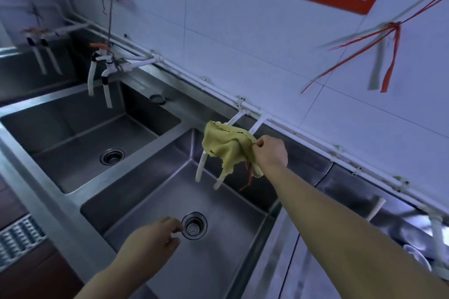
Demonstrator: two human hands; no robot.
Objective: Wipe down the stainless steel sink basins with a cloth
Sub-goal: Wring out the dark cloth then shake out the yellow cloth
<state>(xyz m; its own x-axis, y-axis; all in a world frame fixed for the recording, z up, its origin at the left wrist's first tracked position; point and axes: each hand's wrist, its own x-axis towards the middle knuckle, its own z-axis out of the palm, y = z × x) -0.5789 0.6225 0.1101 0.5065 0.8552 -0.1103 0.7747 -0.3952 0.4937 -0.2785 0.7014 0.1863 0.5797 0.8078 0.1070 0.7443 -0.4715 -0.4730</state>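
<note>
Cloth (227,147): yellow, draped over taps, pinched at its right edge by right hand (269,150). Left hand (150,243): loosely curled, empty, above basin (150,189).

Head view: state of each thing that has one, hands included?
yellow cloth: draped over the white taps, pinched at its right edge
right hand: shut on the yellow cloth
left hand: empty, fingers loosely curled, over the near basin
near basin: no standing water, strainer in its drain
far basin: no standing water, drain open
</note>
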